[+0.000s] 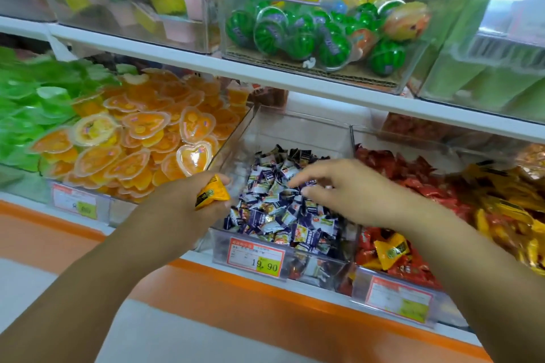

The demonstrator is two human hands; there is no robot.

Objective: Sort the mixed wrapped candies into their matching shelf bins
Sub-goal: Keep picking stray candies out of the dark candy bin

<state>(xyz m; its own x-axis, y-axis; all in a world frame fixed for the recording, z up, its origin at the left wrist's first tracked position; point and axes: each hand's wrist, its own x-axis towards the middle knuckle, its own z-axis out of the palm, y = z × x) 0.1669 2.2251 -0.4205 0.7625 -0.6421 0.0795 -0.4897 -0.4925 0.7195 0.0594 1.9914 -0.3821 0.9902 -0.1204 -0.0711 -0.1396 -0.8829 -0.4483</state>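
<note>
Yellow foil-wrapped candy gripped in the left hand, at the front-left corner of the clear plastic shelf bin; head view.
Bin contents: purple-and-white wrapped candies. The right hand is over them, fingers spread and loosely bent, holding nothing; whether the fingertips touch the pile cannot be told. Next bin to the right: red wrapped candies, with one stray yellow wrapped candy lying on them near the front. Far right: heap of yellow wrapped candies. Left of the middle bin: orange heart-shaped jelly cups, then green jelly cups. Upper shelf: watermelon-patterned round sweets. A red-bordered price label on the bin front reads 19.90.
</note>
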